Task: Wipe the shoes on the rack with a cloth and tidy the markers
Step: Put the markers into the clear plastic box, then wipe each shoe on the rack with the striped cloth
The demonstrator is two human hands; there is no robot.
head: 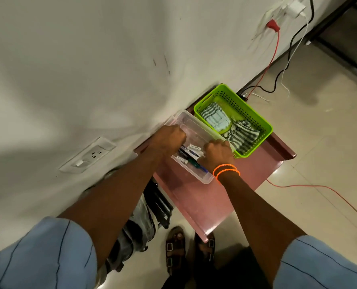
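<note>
Now, markers (189, 156): in the clear box (194, 126), middle of the frame, on the pink surface (204, 197).
Left hand (169, 138): fingers curled down inside the box; what they hold is hidden.
Right hand (218, 153): fingers curled over markers, maybe gripping some.
Handling: light, hard, smooth; they roll, so pinch the middle.
Cloth (242, 134): soft, in the green basket (254, 119).

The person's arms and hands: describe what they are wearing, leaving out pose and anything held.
Both forearms are bare. Each upper arm shows a short light-blue sleeve with thin dark lines across the fabric. The right wrist carries two thin bright-orange bands side by side. The left hand and right hand are bare; no rings or a watch can be made out.
</note>
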